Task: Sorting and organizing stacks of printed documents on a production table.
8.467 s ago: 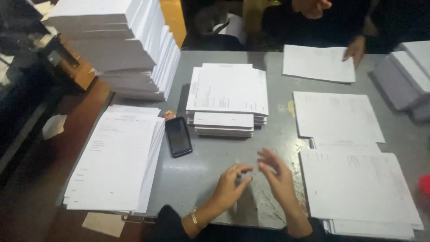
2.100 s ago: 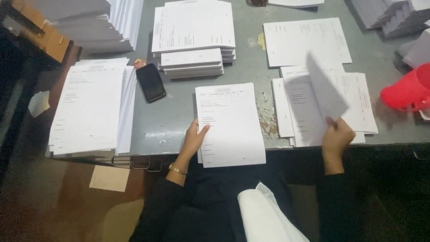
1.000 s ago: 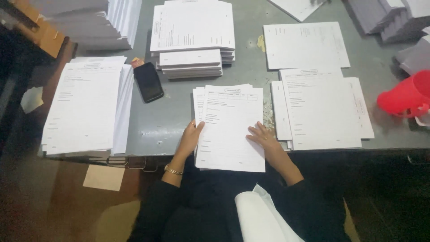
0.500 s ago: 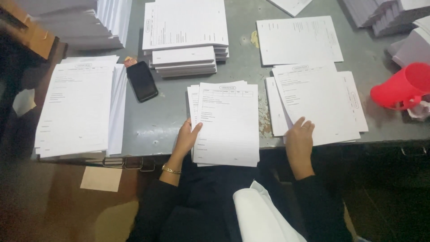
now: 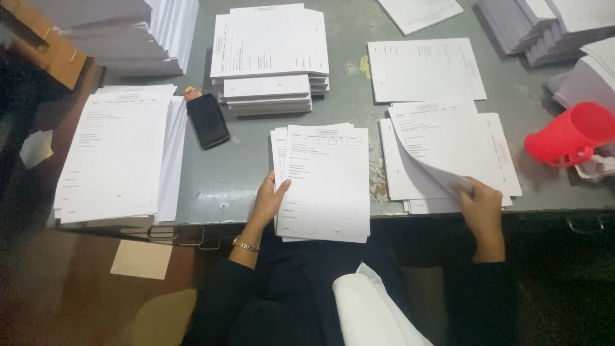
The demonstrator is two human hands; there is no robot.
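Observation:
My left hand [image 5: 268, 200] rests flat on the left edge of a small stack of printed white forms [image 5: 327, 179] lying at the table's near edge. To the right, my right hand [image 5: 479, 204] pinches the near corner of the top sheet [image 5: 442, 144] of another pile of forms [image 5: 500, 154] and curls it upward. A thin gold bracelet sits on my left wrist.
A black phone [image 5: 207, 120] lies left of the middle stack. More paper piles: a thick one [image 5: 122, 154] at left, one [image 5: 269, 57] at the back, single sheets [image 5: 426, 67] behind. A red plastic jug [image 5: 570, 134] lies at right. The grey table [image 5: 211, 186] ends near me.
My right hand has moved from the middle stack to the right pile and is lifting its top sheet's corner. My left hand stays on the middle stack.

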